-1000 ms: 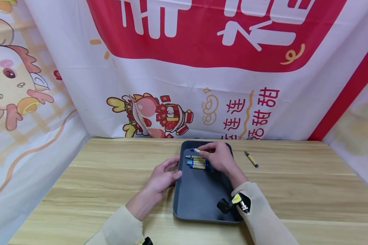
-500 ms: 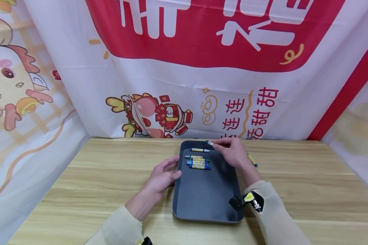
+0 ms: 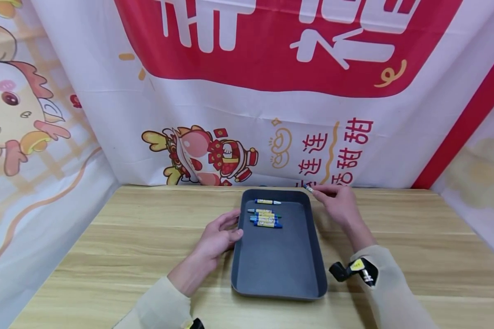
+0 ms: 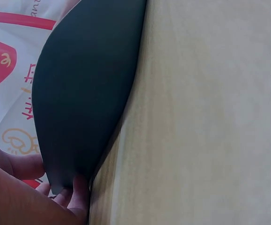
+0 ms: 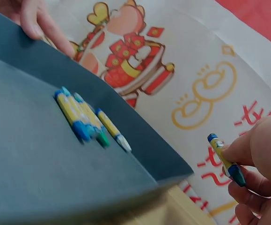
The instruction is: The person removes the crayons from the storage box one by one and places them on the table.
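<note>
A dark grey tray [image 3: 280, 269] lies on the wooden table. My left hand [image 3: 217, 235] rests at its left side, fingers and thumb against the outer wall. Past the tray's far right corner, my right hand [image 3: 339, 203] pinches a crayon [image 5: 217, 146] between thumb and fingers; it has a yellow wrapper, a blue end and a dark green tip. Inside the tray, several crayons [image 3: 266, 224] lie side by side near the left wall. Another crayon with a pale tip [image 3: 267, 201] lies apart from them, closer to the far end.
The table [image 3: 156, 246] extends on both sides of the tray. Directly behind it hangs a printed red and white cloth [image 3: 247, 105]. A small camera [image 3: 340, 271] is strapped to the right wrist.
My right hand has moved right, out of the tray and past its rim, carrying a crayon. The pale-tipped crayon is left in the tray. The hand now covers where another crayon lay on the table.
</note>
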`<state>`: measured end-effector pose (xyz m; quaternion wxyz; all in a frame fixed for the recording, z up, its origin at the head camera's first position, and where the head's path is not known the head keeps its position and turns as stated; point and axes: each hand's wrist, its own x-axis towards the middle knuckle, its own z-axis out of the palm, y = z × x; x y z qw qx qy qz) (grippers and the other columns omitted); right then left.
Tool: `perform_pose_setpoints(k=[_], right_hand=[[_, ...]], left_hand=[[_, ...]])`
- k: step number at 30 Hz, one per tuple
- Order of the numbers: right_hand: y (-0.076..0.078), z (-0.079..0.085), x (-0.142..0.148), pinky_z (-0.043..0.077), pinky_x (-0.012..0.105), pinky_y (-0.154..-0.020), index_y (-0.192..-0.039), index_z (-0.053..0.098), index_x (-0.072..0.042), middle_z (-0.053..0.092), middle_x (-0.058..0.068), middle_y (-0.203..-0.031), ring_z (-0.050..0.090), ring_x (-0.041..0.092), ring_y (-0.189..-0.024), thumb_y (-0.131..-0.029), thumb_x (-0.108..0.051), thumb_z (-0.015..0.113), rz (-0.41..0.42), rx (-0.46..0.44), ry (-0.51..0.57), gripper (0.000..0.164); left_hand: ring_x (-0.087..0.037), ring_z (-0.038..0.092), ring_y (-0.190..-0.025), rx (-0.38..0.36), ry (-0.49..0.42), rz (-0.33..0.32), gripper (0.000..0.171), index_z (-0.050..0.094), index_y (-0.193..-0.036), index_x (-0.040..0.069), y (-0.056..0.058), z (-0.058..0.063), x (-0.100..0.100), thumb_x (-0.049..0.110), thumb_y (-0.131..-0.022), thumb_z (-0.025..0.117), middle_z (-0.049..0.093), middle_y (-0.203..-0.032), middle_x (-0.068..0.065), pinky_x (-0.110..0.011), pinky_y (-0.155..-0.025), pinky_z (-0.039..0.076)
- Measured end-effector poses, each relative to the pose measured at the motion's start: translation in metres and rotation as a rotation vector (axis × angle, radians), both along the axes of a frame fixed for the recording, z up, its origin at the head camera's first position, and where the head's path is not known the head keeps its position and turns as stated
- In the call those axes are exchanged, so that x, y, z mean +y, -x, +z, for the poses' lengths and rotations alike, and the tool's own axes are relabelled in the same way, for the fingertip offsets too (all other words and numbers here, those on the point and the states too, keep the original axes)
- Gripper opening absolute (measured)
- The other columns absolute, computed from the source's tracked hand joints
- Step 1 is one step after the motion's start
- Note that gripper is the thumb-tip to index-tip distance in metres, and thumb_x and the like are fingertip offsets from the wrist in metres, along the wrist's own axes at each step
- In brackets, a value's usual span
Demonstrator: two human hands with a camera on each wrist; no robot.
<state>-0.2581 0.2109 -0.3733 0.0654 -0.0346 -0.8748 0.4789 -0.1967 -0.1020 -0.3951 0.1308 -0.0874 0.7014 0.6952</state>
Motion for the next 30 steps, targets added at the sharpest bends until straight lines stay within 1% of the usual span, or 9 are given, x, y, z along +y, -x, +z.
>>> perform_pose_setpoints(k=[4,6,8,12,15,18,22,25,30], right_hand=[[0.0,-0.005,0.016,0.049,0.023,-0.083,-0.13,0.076,-0.008,0.074,0.017,-0.132,0.061,0.022,-0.112,-0.104,-0.027,0.068,-0.077,-0.017,0.003,0.033],[-0.001,-0.007,0.023,0.048,0.021,-0.082,-0.13,0.076,-0.008,0.074,0.018,-0.132,0.061,0.022,-0.116,-0.104,-0.026,0.068,-0.113,-0.027,0.006,0.033],[-0.001,-0.01,0.029,0.049,0.023,-0.084,-0.132,0.075,-0.009,0.072,0.018,-0.135,0.06,0.024,-0.121,-0.104,-0.025,0.067,-0.135,-0.052,0.021,0.033],[-0.003,-0.015,0.038,0.048,0.029,-0.093,-0.136,0.073,-0.012,0.07,0.017,-0.141,0.058,0.029,-0.131,-0.106,-0.023,0.064,-0.167,-0.11,0.053,0.033],[-0.004,-0.02,0.042,0.048,0.032,-0.095,-0.137,0.072,-0.011,0.069,0.018,-0.142,0.057,0.03,-0.13,-0.106,-0.024,0.063,-0.191,-0.147,0.066,0.035],[-0.005,-0.026,0.044,0.048,0.032,-0.09,-0.138,0.071,-0.01,0.067,0.018,-0.143,0.055,0.029,-0.125,-0.106,-0.028,0.064,-0.224,-0.185,0.07,0.037],[-0.006,-0.033,0.044,0.046,0.032,-0.085,-0.139,0.071,-0.011,0.066,0.018,-0.143,0.054,0.028,-0.121,-0.105,-0.03,0.065,-0.262,-0.195,0.078,0.039],[-0.006,-0.037,0.043,0.047,0.032,-0.085,-0.136,0.073,-0.01,0.069,0.019,-0.141,0.057,0.028,-0.121,-0.105,-0.027,0.066,-0.278,-0.173,0.065,0.036],[-0.007,-0.041,0.04,0.048,0.033,-0.088,-0.132,0.075,-0.009,0.07,0.02,-0.138,0.061,0.031,-0.124,-0.105,-0.024,0.066,-0.315,-0.172,0.032,0.032]], left_hand=[[-0.034,0.058,-0.142,0.003,-0.003,0.003,0.058,0.053,-0.156,0.017,0.001,-0.001,0.0,-0.001,-0.102,0.062,0.052,-0.162,-0.016,-0.048,-0.115,0.052],[-0.034,0.058,-0.143,0.004,0.0,0.001,0.058,0.053,-0.156,0.017,0.001,-0.001,-0.001,-0.001,-0.102,0.063,0.052,-0.162,-0.016,-0.048,-0.116,0.052],[-0.034,0.057,-0.143,0.004,0.003,-0.001,0.058,0.053,-0.156,0.017,0.0,-0.001,-0.001,-0.001,-0.101,0.063,0.051,-0.162,-0.016,-0.048,-0.116,0.052],[-0.035,0.057,-0.143,0.002,0.006,-0.003,0.059,0.053,-0.156,0.017,-0.001,0.001,-0.001,0.0,-0.101,0.063,0.051,-0.162,-0.016,-0.049,-0.116,0.052],[-0.033,0.058,-0.142,-0.008,0.007,0.0,0.058,0.054,-0.156,0.018,-0.002,0.001,-0.001,0.0,-0.102,0.063,0.052,-0.162,-0.015,-0.049,-0.115,0.052],[-0.033,0.059,-0.141,-0.008,0.011,-0.001,0.058,0.054,-0.156,0.018,-0.002,0.001,0.0,0.0,-0.102,0.063,0.052,-0.161,-0.015,-0.049,-0.115,0.052],[-0.035,0.058,-0.142,-0.001,0.005,-0.002,0.058,0.053,-0.156,0.017,-0.002,0.001,-0.001,0.0,-0.102,0.063,0.052,-0.162,-0.017,-0.049,-0.115,0.052],[-0.036,0.057,-0.142,0.007,-0.001,-0.005,0.059,0.052,-0.157,0.016,-0.002,0.002,-0.001,0.0,-0.101,0.063,0.051,-0.162,-0.018,-0.05,-0.115,0.052],[-0.035,0.058,-0.142,0.007,-0.005,-0.008,0.06,0.052,-0.157,0.016,-0.002,0.001,-0.001,-0.001,-0.101,0.064,0.051,-0.162,-0.018,-0.049,-0.114,0.052]])
